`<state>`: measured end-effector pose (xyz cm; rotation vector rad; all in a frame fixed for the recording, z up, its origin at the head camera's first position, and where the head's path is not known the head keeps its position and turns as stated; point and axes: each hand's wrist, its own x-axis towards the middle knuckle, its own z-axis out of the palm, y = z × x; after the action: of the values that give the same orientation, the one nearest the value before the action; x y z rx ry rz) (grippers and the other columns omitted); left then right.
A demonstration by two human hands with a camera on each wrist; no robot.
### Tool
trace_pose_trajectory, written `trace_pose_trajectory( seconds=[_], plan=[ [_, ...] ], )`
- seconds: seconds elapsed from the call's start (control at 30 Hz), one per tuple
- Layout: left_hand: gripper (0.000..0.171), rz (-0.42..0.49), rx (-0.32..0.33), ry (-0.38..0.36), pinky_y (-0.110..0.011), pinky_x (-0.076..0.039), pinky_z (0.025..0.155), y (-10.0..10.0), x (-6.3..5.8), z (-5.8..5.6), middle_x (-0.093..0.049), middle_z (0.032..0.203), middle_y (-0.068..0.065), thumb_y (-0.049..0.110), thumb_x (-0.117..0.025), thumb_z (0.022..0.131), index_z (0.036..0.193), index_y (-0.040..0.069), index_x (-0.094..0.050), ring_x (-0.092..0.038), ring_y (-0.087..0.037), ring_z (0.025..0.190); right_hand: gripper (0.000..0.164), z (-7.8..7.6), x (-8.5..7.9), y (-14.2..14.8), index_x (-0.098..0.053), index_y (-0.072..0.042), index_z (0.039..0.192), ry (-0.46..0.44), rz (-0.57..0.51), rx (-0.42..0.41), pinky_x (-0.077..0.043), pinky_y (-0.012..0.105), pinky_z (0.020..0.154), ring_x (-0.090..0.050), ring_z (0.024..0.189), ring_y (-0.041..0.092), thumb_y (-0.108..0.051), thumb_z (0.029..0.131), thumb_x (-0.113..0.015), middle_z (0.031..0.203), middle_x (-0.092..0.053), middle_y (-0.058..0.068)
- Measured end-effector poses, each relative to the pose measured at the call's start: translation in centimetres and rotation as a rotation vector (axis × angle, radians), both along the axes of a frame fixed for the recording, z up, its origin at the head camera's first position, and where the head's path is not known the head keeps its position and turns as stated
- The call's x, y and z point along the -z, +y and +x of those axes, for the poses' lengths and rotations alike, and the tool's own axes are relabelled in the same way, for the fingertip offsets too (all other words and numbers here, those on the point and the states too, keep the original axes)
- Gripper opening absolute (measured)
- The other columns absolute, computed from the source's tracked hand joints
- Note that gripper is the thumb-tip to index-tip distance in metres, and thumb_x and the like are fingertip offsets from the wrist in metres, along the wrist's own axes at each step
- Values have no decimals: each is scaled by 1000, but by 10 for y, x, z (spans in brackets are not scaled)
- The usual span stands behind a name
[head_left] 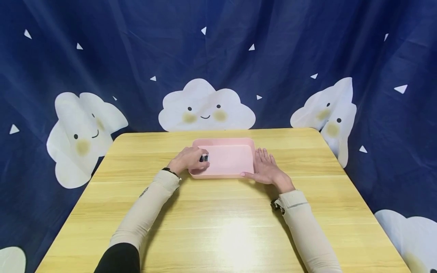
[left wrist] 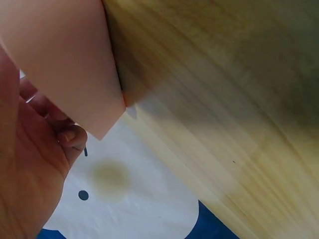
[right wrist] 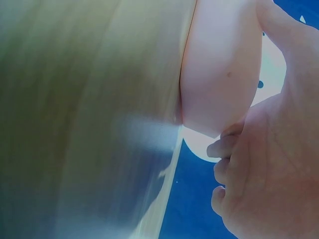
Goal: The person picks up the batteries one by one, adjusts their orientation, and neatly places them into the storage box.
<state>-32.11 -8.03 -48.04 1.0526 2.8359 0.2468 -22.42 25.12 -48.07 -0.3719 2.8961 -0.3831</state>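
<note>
A shallow pink tray lies at the far middle of the table, its long side toward me. Over the tray's left end, my left hand pinches a small dark object with a pale top between thumb and fingers; I cannot tell what it is. The left wrist view has the left hand beside the tray's pink outer wall. At the tray's right end rests my right hand, fingers straight along the wall and thumb at the near rim. In the right wrist view, the right hand overlaps the tray's corner.
The light wooden table has rounded far corners. Behind it and along both sides hangs a dark blue curtain with white smiling clouds and small white triangles.
</note>
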Motion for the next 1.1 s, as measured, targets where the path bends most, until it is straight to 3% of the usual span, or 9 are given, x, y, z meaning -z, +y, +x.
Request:
trace_pose_trajectory(
  seconds=[0.1, 0.23, 0.37, 0.53, 0.73, 0.87, 1.1],
  plan=[
    [45, 57, -28, -1, -34, -50, 68, -3, -4, 2, -72, 88, -2, 43, -67, 98, 131, 12, -69, -57, -13, 66, 120, 0, 1, 1, -1, 10, 161, -4, -5, -1, -3, 63, 128, 2, 160, 48, -78, 93, -47, 170, -1, 31],
    [43, 133, -80, 20, -33, -46, 63, -14, -18, 9, -63, 73, 0, 39, -65, 100, 130, 9, -69, -55, -14, 63, 121, -2, 0, -1, 0, 11, 161, -14, -1, -12, -3, 63, 128, 3, 160, 48, -78, 93, -47, 170, 1, 31],
    [38, 183, -139, 52, -31, -41, 58, -30, -33, 17, -59, 73, 1, 38, -64, 100, 123, 9, -72, -53, -15, 65, 122, -4, -1, -2, -1, 11, 161, -15, -9, -16, -3, 63, 128, 3, 160, 48, -78, 92, -48, 170, 2, 31],
    [28, 204, -214, 87, -32, -40, 55, -51, -46, 27, -62, 73, -2, 36, -65, 99, 103, 11, -76, -54, -17, 64, 125, -4, 1, -2, 3, 11, 160, -35, -34, -8, 2, 62, 128, 8, 159, 47, -82, 91, -45, 170, 6, 30],
    [32, 166, -274, 71, -32, -39, 57, -74, -48, 38, -61, 71, -1, 41, -64, 99, 83, 14, -70, -53, -17, 63, 124, -2, -1, 3, 4, 10, 160, -34, -15, 12, 2, 62, 128, 8, 160, 47, -81, 92, -44, 170, 6, 29],
    [36, 133, -318, 47, -31, -37, 56, -92, -46, 52, -57, 67, 2, 41, -64, 99, 73, 17, -65, -49, -15, 60, 123, -3, -3, 3, 3, 11, 160, -26, -7, 2, 2, 63, 127, 8, 159, 48, -81, 92, -43, 170, 5, 29],
    [60, 26, -396, -44, -29, -28, 47, -118, -37, 82, -31, 52, 8, 44, -60, 103, 52, 21, -39, -31, -10, 47, 123, -3, 2, 0, 2, 10, 161, -24, -15, 0, 2, 63, 127, 8, 159, 48, -80, 92, -45, 170, 5, 29]
  ],
)
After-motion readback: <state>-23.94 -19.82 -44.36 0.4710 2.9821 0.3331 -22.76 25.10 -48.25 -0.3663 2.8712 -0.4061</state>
